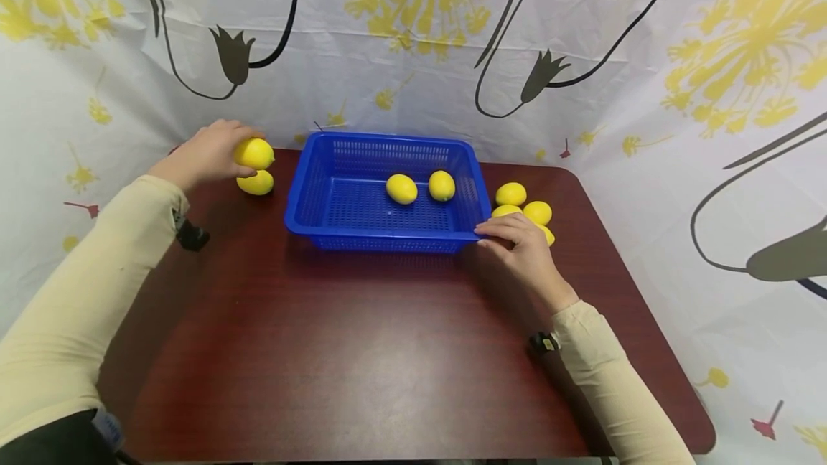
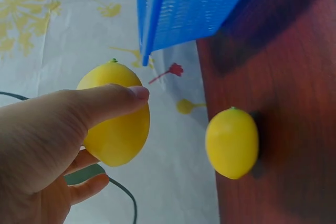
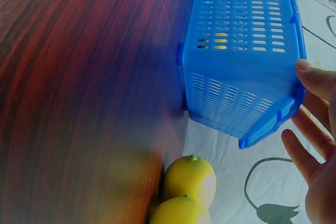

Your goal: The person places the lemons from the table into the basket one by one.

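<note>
My left hand [image 1: 208, 155] grips a lemon [image 2: 118, 135] beyond the basket's left side, thumb across its near face in the left wrist view. Below it, a second lemon [image 2: 232, 142] lies on the table. A blue plastic basket [image 1: 388, 234] with slotted walls stands at the table's back middle. Two lemons sit inside it: one near the centre [image 1: 402, 189], the other to its right [image 1: 442, 186]. At the basket's front right corner my right hand [image 1: 525, 253] pinches the rim, its thumb on the outside in the right wrist view.
Several lemons [image 1: 538, 212] cluster on the table right of the basket, partly behind my right hand. The dark red wooden table [image 1: 362, 350] has rounded right corners. A white floral-printed cloth [image 1: 413, 85] hangs behind and beside it.
</note>
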`<state>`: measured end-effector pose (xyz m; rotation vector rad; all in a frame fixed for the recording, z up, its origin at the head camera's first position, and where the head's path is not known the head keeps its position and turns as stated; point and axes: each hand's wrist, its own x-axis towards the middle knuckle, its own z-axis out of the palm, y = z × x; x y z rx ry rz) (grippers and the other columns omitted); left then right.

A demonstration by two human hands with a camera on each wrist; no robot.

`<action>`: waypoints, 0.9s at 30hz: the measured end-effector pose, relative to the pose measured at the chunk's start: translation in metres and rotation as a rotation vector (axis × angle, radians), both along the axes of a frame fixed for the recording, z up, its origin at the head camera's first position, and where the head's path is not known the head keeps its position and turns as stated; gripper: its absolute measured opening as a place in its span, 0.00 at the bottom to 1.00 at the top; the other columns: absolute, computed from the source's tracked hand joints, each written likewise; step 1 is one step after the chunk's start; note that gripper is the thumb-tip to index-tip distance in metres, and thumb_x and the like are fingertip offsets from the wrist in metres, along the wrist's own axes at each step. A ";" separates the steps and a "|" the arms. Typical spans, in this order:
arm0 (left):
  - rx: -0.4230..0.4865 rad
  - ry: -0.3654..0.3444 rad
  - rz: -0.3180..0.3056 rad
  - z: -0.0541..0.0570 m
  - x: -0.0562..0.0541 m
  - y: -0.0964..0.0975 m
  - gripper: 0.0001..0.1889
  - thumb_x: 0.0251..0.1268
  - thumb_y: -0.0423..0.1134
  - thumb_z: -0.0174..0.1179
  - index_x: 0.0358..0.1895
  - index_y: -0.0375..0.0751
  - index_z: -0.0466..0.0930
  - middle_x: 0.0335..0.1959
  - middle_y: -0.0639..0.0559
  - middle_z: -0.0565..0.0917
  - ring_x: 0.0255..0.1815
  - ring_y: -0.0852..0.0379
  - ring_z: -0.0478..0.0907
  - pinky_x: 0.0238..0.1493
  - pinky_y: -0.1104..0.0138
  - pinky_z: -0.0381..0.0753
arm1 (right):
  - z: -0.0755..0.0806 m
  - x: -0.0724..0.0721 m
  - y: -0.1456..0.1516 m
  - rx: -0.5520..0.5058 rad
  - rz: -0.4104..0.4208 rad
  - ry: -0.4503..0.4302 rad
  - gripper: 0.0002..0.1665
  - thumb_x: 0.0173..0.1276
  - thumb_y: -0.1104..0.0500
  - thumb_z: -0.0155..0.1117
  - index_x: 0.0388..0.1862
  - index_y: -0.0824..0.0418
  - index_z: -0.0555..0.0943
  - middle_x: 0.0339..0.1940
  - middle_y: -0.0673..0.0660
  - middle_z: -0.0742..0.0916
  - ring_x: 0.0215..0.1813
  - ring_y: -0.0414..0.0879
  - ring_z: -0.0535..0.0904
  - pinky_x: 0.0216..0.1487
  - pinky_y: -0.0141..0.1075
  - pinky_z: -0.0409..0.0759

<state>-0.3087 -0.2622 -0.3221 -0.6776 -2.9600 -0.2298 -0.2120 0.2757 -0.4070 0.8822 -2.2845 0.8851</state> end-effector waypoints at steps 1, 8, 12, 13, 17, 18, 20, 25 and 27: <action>0.001 0.001 -0.005 0.003 -0.001 0.002 0.33 0.53 0.39 0.71 0.63 0.36 0.72 0.57 0.30 0.76 0.53 0.31 0.69 0.50 0.38 0.70 | 0.000 0.000 0.000 0.002 -0.001 0.003 0.17 0.51 0.69 0.77 0.42 0.60 0.89 0.41 0.56 0.91 0.47 0.49 0.82 0.59 0.21 0.70; -0.015 0.002 -0.032 0.015 -0.002 0.012 0.33 0.53 0.39 0.71 0.63 0.33 0.72 0.58 0.29 0.75 0.55 0.30 0.68 0.53 0.38 0.69 | 0.001 0.000 0.000 0.003 -0.002 0.002 0.17 0.52 0.68 0.77 0.43 0.59 0.89 0.41 0.56 0.91 0.47 0.49 0.82 0.58 0.20 0.70; -0.023 -0.006 -0.043 0.018 -0.002 0.018 0.32 0.54 0.39 0.70 0.64 0.34 0.72 0.58 0.29 0.75 0.56 0.31 0.68 0.54 0.38 0.69 | 0.000 -0.001 0.001 0.000 0.001 0.000 0.16 0.53 0.67 0.77 0.43 0.59 0.89 0.40 0.56 0.91 0.47 0.49 0.82 0.58 0.20 0.70; -0.022 -0.008 -0.045 0.018 -0.002 0.020 0.32 0.54 0.40 0.70 0.64 0.34 0.72 0.58 0.29 0.75 0.56 0.31 0.68 0.55 0.39 0.69 | 0.000 -0.001 0.001 0.002 0.000 0.001 0.16 0.53 0.67 0.77 0.43 0.59 0.89 0.40 0.56 0.91 0.47 0.49 0.82 0.57 0.20 0.70; -0.019 -0.021 -0.049 0.019 -0.005 0.025 0.33 0.55 0.41 0.70 0.65 0.35 0.72 0.60 0.30 0.75 0.57 0.32 0.68 0.57 0.39 0.69 | 0.000 -0.001 0.001 0.005 0.000 0.000 0.15 0.54 0.67 0.77 0.42 0.59 0.89 0.41 0.56 0.91 0.48 0.49 0.82 0.58 0.20 0.70; -0.017 -0.023 -0.050 0.019 -0.006 0.027 0.33 0.55 0.41 0.71 0.65 0.35 0.72 0.60 0.31 0.75 0.58 0.32 0.68 0.58 0.39 0.68 | 0.000 -0.001 0.001 0.005 0.001 -0.003 0.16 0.53 0.67 0.77 0.42 0.59 0.89 0.41 0.56 0.91 0.48 0.49 0.82 0.58 0.20 0.70; -0.019 -0.024 -0.056 0.020 -0.008 0.030 0.33 0.56 0.42 0.71 0.65 0.36 0.72 0.61 0.31 0.75 0.58 0.33 0.68 0.59 0.39 0.68 | 0.001 -0.001 0.001 0.008 0.000 -0.004 0.16 0.53 0.67 0.77 0.42 0.59 0.89 0.41 0.56 0.91 0.48 0.49 0.82 0.58 0.20 0.70; -0.023 -0.028 -0.075 0.024 -0.011 0.042 0.33 0.57 0.42 0.70 0.65 0.36 0.72 0.60 0.32 0.76 0.58 0.34 0.69 0.60 0.41 0.68 | 0.001 0.000 0.002 0.009 -0.001 -0.006 0.15 0.54 0.67 0.76 0.43 0.59 0.89 0.41 0.56 0.91 0.48 0.49 0.82 0.58 0.20 0.70; -0.023 -0.028 -0.082 0.024 -0.013 0.046 0.32 0.57 0.42 0.70 0.65 0.36 0.72 0.61 0.33 0.76 0.58 0.34 0.69 0.60 0.40 0.68 | 0.000 0.000 0.002 0.004 0.000 -0.010 0.15 0.54 0.67 0.76 0.43 0.59 0.89 0.41 0.56 0.91 0.48 0.49 0.82 0.58 0.19 0.70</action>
